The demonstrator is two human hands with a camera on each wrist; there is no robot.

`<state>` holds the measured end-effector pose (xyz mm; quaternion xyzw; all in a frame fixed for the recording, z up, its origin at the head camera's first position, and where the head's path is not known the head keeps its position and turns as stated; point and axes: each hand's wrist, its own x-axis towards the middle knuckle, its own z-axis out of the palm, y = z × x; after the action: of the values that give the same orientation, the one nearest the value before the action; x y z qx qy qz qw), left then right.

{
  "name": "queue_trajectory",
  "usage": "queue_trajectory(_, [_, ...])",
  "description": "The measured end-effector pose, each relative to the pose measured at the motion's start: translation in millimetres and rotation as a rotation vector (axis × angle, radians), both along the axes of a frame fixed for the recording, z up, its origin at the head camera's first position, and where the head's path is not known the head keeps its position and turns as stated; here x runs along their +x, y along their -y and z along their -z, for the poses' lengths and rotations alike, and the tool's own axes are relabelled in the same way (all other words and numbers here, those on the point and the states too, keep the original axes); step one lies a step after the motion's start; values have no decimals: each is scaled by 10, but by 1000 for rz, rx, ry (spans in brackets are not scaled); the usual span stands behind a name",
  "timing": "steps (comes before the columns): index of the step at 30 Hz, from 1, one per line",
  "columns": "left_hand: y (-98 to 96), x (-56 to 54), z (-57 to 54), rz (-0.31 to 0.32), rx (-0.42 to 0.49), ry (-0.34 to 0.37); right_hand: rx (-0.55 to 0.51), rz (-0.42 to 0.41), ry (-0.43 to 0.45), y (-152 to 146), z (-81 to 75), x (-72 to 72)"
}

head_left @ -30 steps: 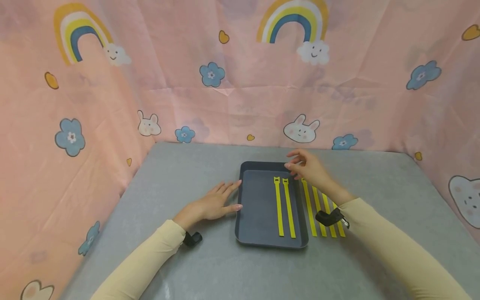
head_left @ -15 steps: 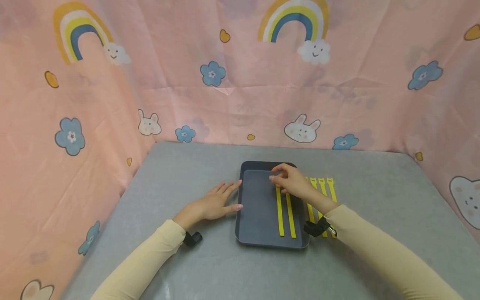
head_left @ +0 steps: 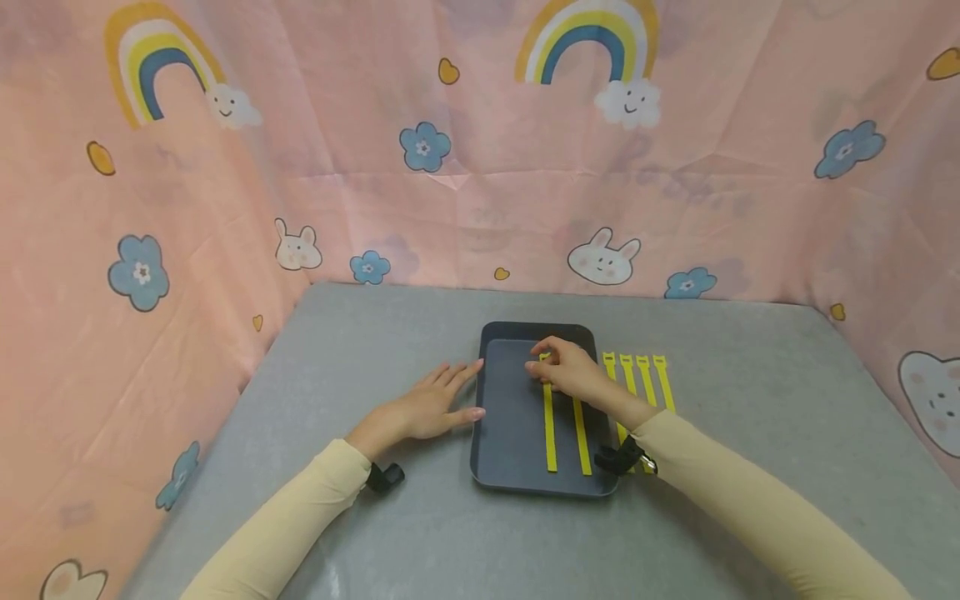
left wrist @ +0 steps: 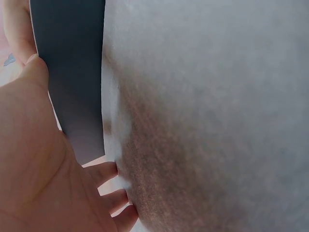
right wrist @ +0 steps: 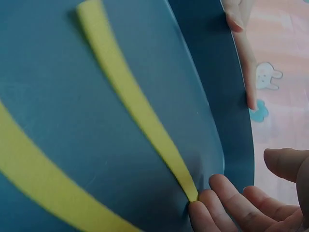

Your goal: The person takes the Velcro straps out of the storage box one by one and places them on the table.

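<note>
Two yellow cable straps lie lengthwise in a dark grey tray: the left strap (head_left: pixel 551 429) and the right strap (head_left: pixel 582 437). My right hand (head_left: pixel 573 371) is over the tray (head_left: pixel 498 482), at the far end of the left strap. In the right wrist view its fingertips (right wrist: pixel 200 212) touch that strap's end, while the thumb stands apart from them. The strap's head is partly hidden by the hand. My left hand (head_left: pixel 423 408) rests with spread fingers against the tray's left edge, thumb and fingertips at the rim.
Several more yellow straps (head_left: pixel 645 375) lie side by side on the grey table (head_left: pixel 375 542), right of the tray, partly covered by my right forearm. A pink patterned curtain (head_left: pixel 480 208) hangs behind the table and along both sides.
My right hand has come left and nearer from the tray's far right corner. The left strap in the tray has shifted slightly left, widening the gap between the two. My left hand stays put.
</note>
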<state>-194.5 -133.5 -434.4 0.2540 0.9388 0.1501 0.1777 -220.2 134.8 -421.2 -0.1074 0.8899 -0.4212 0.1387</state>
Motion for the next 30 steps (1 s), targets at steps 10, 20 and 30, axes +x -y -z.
queue_trajectory(10, [7,-19,29,10,-1,6,0,-28,-14,206,15,-16])
queue_trajectory(20, [-6,-23,42,12,-9,-5,-52,-27,17,286,8,-35])
queue_trajectory(30, [-12,-23,32,-10,-17,-3,-191,72,-56,187,35,-145])
